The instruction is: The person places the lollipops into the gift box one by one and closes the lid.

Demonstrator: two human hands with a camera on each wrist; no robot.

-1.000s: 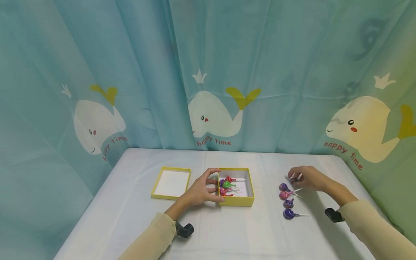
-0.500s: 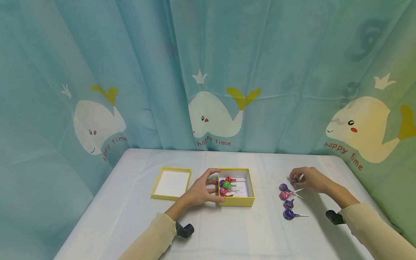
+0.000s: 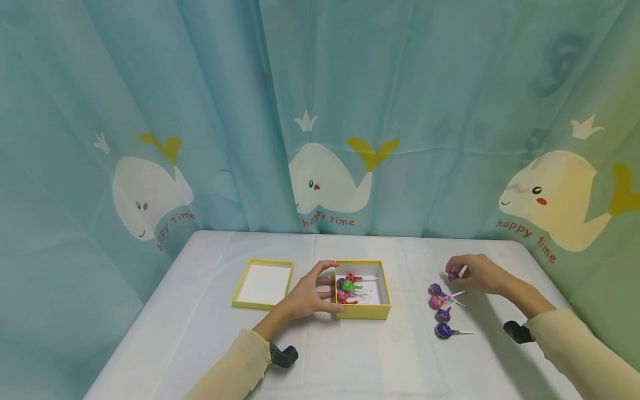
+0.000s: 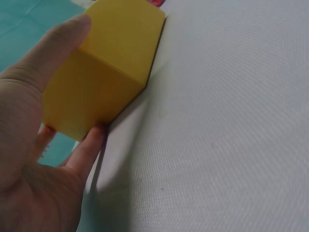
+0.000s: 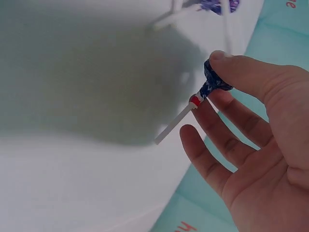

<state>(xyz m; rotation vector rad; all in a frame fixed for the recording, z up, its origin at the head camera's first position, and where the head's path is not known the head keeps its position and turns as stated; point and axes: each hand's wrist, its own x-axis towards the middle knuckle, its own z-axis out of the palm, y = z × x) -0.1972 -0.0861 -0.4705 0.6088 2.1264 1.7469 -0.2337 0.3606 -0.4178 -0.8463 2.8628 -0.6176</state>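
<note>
My left hand [image 3: 307, 294] grips the left end of a yellow box [image 3: 363, 311], thumb at the front wall and index finger at the back corner. Inside the white-lined box lie several wrapped lollipops, a green one [image 3: 348, 286] and a red one [image 3: 351, 277] among them. At the right, my right hand [image 3: 481, 274] pinches a dark blue lollipop [image 5: 212, 79] by its wrapped head between thumb and fingers; its white stick points free in the right wrist view. Just in front of that hand lie a pink lollipop [image 3: 436, 301] and several purple ones, such as the nearest [image 3: 443, 331].
The yellow-rimmed box lid [image 3: 262, 283] lies with its white inside up, left of the left hand. A white cloth covers the table [image 3: 350, 361]. Behind the table's far edge hangs a blue-green curtain [image 3: 230, 111] with whale prints.
The right hand has shifted very slightly, with the lollipop still pinched at its fingertips. The left hand and the box hold their place; the head view has tilted a little.
</note>
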